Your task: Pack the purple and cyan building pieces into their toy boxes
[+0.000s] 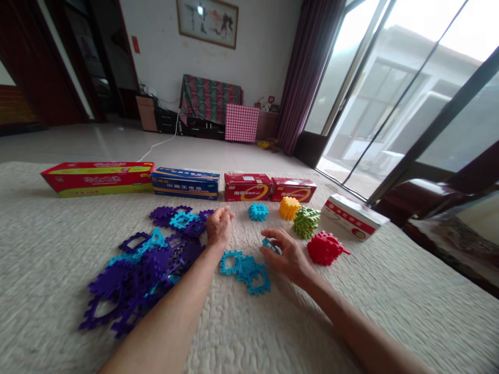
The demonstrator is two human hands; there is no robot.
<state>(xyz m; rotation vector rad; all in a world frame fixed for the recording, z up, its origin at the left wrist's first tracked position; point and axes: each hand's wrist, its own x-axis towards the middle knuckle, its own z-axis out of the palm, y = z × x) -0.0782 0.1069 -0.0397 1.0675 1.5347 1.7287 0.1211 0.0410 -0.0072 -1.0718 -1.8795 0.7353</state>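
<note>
My right hand (286, 253) pinches a light blue notched plastic piece (270, 245) between thumb and fingers, above the cloth. Just left of it, several light blue pieces (246, 268) lie flat, partly overlapping. My left hand (220, 224) is closed beside the right edge of a loose heap of purple pieces (150, 265); what it holds, if anything, is hidden. A few light blue pieces (182, 219) are mixed into that heap. Beyond my hands stands a small light blue stack (258, 211). Yellow (289, 208), green (306, 222) and red (324, 248) stacks curve off to the right.
A row of boxes borders the far side of the cream cloth (405, 311): a red and green box (103, 179), a blue box (185, 184) and two red boxes (247, 187). A white and red box (353, 217) sits at an angle on the right.
</note>
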